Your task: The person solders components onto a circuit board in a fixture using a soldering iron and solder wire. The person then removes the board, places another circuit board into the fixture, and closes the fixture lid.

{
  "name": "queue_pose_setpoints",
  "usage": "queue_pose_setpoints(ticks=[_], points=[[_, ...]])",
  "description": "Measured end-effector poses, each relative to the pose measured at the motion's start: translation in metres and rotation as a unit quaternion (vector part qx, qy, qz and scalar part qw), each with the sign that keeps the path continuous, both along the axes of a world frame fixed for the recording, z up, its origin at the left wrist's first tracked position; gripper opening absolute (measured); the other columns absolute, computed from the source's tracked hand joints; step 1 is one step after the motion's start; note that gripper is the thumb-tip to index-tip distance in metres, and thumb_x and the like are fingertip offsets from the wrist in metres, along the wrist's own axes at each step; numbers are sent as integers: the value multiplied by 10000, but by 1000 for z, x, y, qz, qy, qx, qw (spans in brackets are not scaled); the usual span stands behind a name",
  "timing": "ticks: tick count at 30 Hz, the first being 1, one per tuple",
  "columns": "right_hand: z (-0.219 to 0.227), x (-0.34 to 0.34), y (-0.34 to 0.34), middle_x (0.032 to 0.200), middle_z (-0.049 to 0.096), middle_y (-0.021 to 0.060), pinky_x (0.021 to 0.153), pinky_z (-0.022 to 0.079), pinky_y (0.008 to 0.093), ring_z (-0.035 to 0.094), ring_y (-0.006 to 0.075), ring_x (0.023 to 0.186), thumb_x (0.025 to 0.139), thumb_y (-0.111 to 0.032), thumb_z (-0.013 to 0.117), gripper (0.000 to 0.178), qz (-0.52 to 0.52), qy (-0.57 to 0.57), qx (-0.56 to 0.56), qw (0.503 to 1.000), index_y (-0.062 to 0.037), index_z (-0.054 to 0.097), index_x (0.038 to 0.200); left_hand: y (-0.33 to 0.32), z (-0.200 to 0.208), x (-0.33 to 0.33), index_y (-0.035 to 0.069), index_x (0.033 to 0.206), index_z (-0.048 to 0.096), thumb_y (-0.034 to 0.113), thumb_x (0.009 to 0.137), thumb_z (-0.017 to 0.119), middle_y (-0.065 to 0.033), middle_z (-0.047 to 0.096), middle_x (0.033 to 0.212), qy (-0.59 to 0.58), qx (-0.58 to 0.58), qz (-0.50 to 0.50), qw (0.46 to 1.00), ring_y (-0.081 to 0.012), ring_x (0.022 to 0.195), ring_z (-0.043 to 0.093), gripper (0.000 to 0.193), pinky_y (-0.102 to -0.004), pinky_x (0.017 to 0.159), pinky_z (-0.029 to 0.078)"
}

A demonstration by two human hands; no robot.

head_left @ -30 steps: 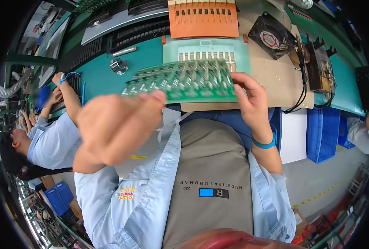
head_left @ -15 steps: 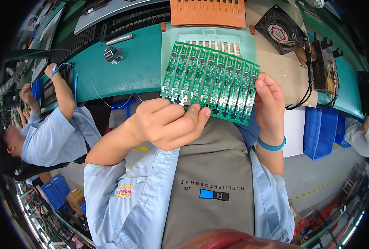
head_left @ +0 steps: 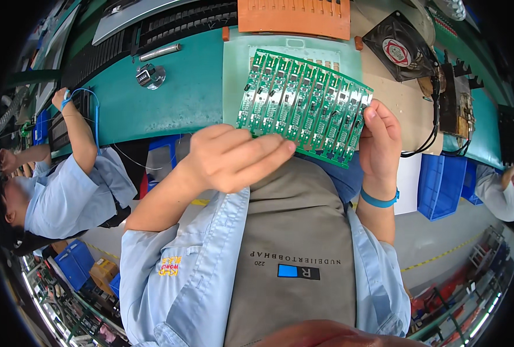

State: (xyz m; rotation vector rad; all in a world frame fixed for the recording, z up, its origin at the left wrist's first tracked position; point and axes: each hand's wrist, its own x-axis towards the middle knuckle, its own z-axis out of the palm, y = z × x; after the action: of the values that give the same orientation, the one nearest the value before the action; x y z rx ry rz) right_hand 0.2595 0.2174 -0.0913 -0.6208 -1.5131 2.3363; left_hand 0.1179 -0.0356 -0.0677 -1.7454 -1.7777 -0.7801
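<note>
A green circuit board panel (head_left: 303, 107), made of several narrow boards side by side with small black parts, is held up tilted above the bench's front edge. My right hand (head_left: 381, 139) pinches its right edge between thumb and fingers. At the lower left edge, my left hand (head_left: 231, 156) is closed with its knuckles up and fingers curled against the panel. The left thumb is hidden. Behind the panel lies a pale green sheet or plate (head_left: 234, 75) with slots, partly covered by it.
An orange slotted fixture (head_left: 294, 20) stands at the back. Right of it are a black fan (head_left: 397, 49) and dark cables (head_left: 430, 130). On the green bench mat (head_left: 193, 95) lie a metal cylinder (head_left: 160, 52) and a small clear-based device (head_left: 150, 76). A blue bin (head_left: 442, 182) stands right; a co-worker (head_left: 74, 191) sits left.
The panel has shifted slightly right and away from me, with both hands still at it. My left fingers have slid a little right along its lower edge and cover more of that corner.
</note>
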Motion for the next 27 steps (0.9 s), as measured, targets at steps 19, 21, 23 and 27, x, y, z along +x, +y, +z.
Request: queue_pose_setpoints(ticks=[19, 21, 23, 27], points=[[9, -12, -5, 878, 628, 10, 752, 427, 198, 533, 92, 783, 1043, -99, 583, 103, -13, 43, 63, 997, -27, 656, 1050, -29, -17, -20, -29, 1163, 626, -76, 920, 658, -75, 704, 929, -817, 103, -1, 567, -99, 777, 621, 249, -188, 738, 479], [14, -13, -7, 880, 630, 11, 753, 433, 202, 537, 93, 785, 1038, -89, 589, 99, -26, 38, 73, 996, -24, 655, 1073, -27, -16, -17, -31, 1162, 624, -83, 918, 655, -76, 704, 933, -817, 117, -9, 564, -99, 778, 621, 252, -188, 741, 482], [20, -15, -10, 884, 632, 13, 756, 445, 210, 544, 94, 788, 1028, -69, 601, 117, -40, 34, 89, 995, -17, 652, 1119, -25, -14, -14, -35, 1161, 618, -96, 913, 647, -79, 702, 943, -812, 152, -17, 563, -99, 779, 621, 258, -187, 747, 487], [23, -18, -20, 886, 636, 16, 741, 454, 216, 553, 96, 789, 994, -29, 636, 185, -68, 29, 121, 990, -10, 643, 1177, -21, -16, -11, -37, 1164, 612, -102, 911, 648, -81, 698, 957, -803, 171, -29, 570, -100, 784, 622, 265, -186, 754, 491]])
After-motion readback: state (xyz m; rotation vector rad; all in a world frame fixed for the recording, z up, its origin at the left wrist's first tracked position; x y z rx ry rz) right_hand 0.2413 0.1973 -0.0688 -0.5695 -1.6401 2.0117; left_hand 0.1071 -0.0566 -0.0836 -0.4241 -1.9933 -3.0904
